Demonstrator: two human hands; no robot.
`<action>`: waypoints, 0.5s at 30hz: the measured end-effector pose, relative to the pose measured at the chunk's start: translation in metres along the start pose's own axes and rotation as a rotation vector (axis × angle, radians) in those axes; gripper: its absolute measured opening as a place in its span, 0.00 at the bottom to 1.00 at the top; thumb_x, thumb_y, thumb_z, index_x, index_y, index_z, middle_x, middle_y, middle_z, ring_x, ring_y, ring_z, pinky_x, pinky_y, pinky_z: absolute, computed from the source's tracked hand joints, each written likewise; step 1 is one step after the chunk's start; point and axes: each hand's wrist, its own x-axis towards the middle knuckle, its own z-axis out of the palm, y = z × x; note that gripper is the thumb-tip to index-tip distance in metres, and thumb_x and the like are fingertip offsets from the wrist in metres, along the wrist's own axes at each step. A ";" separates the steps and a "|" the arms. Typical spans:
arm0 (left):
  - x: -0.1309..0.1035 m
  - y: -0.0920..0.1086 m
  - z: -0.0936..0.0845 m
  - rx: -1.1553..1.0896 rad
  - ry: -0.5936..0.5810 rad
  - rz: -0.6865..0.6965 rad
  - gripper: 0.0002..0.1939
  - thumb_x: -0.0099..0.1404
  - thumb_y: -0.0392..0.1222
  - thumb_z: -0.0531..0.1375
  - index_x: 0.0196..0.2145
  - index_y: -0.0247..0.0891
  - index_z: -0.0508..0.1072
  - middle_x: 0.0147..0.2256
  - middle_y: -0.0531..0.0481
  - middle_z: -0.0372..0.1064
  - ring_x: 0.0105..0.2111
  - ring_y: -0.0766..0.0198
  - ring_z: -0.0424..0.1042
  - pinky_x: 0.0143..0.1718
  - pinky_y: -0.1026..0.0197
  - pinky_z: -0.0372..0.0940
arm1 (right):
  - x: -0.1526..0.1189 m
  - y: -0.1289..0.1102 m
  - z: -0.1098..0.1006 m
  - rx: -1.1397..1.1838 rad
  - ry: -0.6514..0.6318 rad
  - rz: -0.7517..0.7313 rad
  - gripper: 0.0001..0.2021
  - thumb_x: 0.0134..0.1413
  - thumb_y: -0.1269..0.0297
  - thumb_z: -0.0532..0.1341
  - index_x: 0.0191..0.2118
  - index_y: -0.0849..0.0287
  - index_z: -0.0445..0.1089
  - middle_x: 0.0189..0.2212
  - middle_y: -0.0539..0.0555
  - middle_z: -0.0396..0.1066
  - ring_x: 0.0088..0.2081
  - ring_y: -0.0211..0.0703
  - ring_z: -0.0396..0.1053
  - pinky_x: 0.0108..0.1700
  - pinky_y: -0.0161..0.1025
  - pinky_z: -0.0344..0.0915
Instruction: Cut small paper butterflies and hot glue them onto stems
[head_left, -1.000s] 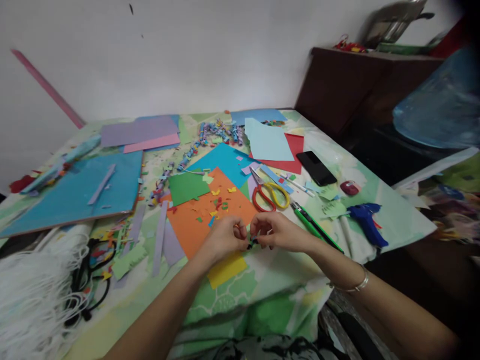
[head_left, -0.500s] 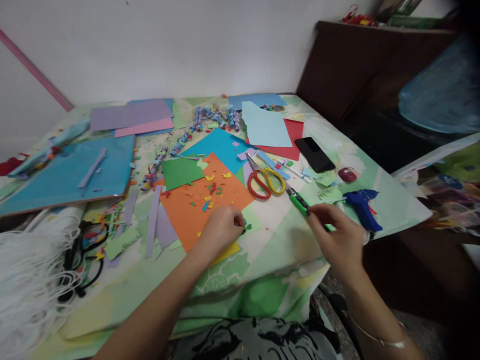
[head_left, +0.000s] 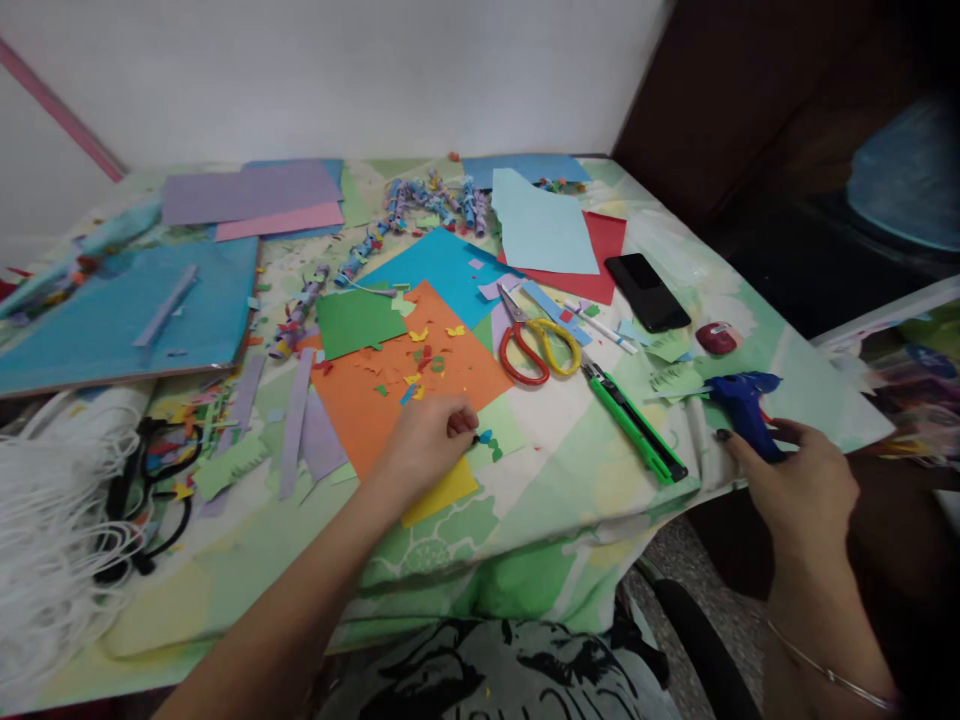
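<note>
My left hand point(head_left: 431, 435) is closed above the orange sheet point(head_left: 360, 400) and yellow paper point(head_left: 442, 498); a small blue piece point(head_left: 484, 437) shows at its fingertips. At the right edge of the table, my right hand point(head_left: 799, 480) has thumb and fingers around the handle of the blue glue gun point(head_left: 746, 410). The green cutter point(head_left: 634, 425) lies on the cloth between my hands. Behind it rest scissors point(head_left: 540, 350) with one red and one yellow handle.
A black phone point(head_left: 647, 292) and a dark red object point(head_left: 718, 338) lie at the right. Coloured sheets point(head_left: 251, 195) and curled paper strings point(head_left: 367, 250) are at the back. White cord point(head_left: 60, 560) and black-framed glasses point(head_left: 169, 500) sit at the left.
My right hand has let go of the green cutter and moved right to the glue gun. The blue piece at my left fingertips now shows more clearly. The view has shifted slightly.
</note>
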 end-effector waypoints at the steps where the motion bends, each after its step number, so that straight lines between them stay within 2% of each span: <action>1: -0.002 0.001 0.000 0.007 0.003 -0.006 0.07 0.53 0.29 0.58 0.27 0.36 0.74 0.25 0.52 0.71 0.25 0.67 0.68 0.28 0.65 0.61 | 0.003 -0.001 0.000 0.004 0.008 -0.010 0.28 0.44 0.48 0.63 0.46 0.66 0.70 0.34 0.65 0.72 0.39 0.58 0.67 0.36 0.45 0.58; 3: -0.006 0.003 0.000 0.034 0.012 -0.012 0.07 0.53 0.29 0.58 0.26 0.36 0.74 0.23 0.52 0.71 0.25 0.67 0.68 0.28 0.65 0.60 | 0.009 -0.002 0.001 0.010 -0.001 -0.023 0.27 0.43 0.48 0.64 0.44 0.64 0.70 0.33 0.64 0.72 0.38 0.57 0.67 0.35 0.44 0.57; 7: -0.013 0.002 0.004 0.078 0.086 0.010 0.08 0.54 0.29 0.57 0.25 0.36 0.75 0.25 0.50 0.72 0.26 0.66 0.68 0.29 0.64 0.61 | 0.020 0.002 0.001 -0.033 -0.107 0.013 0.25 0.43 0.49 0.64 0.44 0.62 0.71 0.31 0.61 0.73 0.31 0.52 0.67 0.33 0.43 0.56; 12: -0.023 -0.006 0.008 -0.026 0.128 -0.024 0.06 0.54 0.29 0.59 0.28 0.36 0.75 0.25 0.52 0.72 0.26 0.67 0.69 0.29 0.65 0.62 | 0.033 0.009 0.000 -0.173 -0.281 0.054 0.24 0.47 0.54 0.61 0.47 0.64 0.72 0.28 0.64 0.73 0.24 0.48 0.62 0.28 0.43 0.54; 15: -0.028 -0.009 0.008 -0.093 0.118 -0.053 0.06 0.54 0.29 0.60 0.30 0.35 0.75 0.25 0.53 0.71 0.25 0.68 0.69 0.29 0.66 0.63 | 0.041 0.016 0.007 -0.216 -0.272 0.095 0.24 0.46 0.57 0.61 0.47 0.67 0.73 0.25 0.65 0.71 0.20 0.46 0.59 0.26 0.43 0.53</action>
